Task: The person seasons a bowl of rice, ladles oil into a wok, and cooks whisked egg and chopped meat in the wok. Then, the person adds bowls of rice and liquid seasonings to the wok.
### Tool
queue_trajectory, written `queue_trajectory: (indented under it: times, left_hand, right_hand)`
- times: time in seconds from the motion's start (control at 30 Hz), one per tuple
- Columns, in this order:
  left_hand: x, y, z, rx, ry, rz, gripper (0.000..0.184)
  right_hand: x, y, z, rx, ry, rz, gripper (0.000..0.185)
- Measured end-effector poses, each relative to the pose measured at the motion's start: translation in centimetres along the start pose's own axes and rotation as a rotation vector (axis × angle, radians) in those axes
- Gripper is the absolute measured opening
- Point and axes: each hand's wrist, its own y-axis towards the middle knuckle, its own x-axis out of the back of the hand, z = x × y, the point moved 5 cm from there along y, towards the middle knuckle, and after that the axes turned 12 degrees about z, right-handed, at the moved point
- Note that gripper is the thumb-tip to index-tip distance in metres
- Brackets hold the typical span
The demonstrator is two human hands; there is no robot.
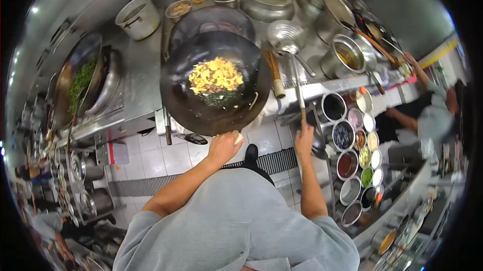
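Observation:
In front of me a large dark wok (173, 97) holds yellow scrambled egg (216, 74) mixed with small brown bits. My left hand (225, 148) is closed at the wok's near edge, with a small pale piece showing by the thumb; the grip itself is partly hidden. To the right, my right hand (304, 142) is wrapped round the long handle of a ladle (298, 87). The ladle's head reaches over a metal strainer (286, 33) beside the wok. Between wok and ladle lies a bamboo brush (275, 74).
Behind stand another wok (211, 17), a lidded pot (267, 0) and a white pot (138, 18). Metal pots (343, 57) and several ingredient tubs (347, 164) are at right. A wok with greens (83, 82) sits left. A co-worker (435, 115) stands at right.

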Motion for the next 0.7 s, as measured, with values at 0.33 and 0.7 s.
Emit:
queue_trajectory:
  times: [0.33,0.7]
  left_hand:
    - [0.7,-3.5,-1.8,-0.152,-0.144,-0.044,0.035]
    - [0.5,-6.0,-5.0,-0.269,0.498,-0.081,0.045]
  right_hand:
    - [-1.2,-35.5,4.9,-0.552,0.177,0.354,0.053]
    - [15.2,-55.5,8.6,-0.884,-0.001,-0.664,0.041]
